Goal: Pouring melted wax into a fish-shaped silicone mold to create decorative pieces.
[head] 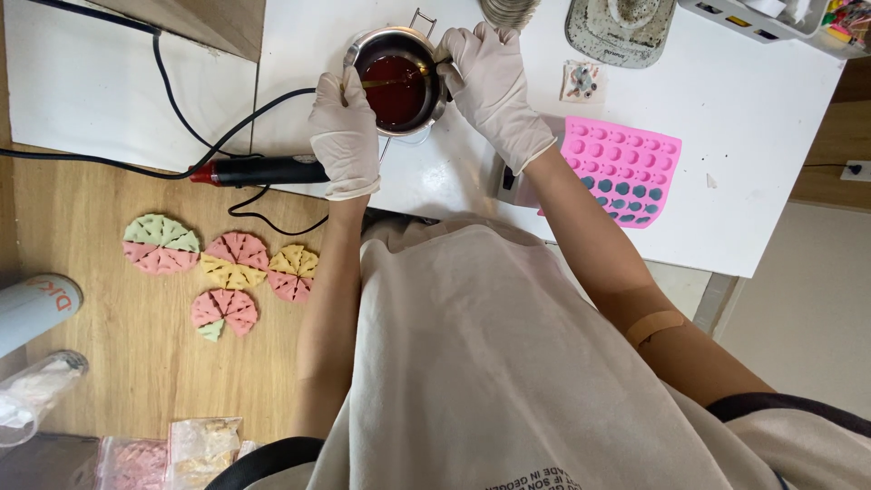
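Small steel pot [434, 44] of dark red liquid sat on the white desk [744, 154], between both gloved hands. Left hand [346, 136] gripped a thin stick [390, 82] laid across the liquid; right hand [490, 82] clasped the rim. Pink mould [626, 168] lay right of the right hand.

The left hand [346, 136] covers part of the heat gun [259, 171], the right forearm hides a corner of the pink mould [626, 168], and the grey dish [621, 32] and bottle [34, 308] run off the edges.
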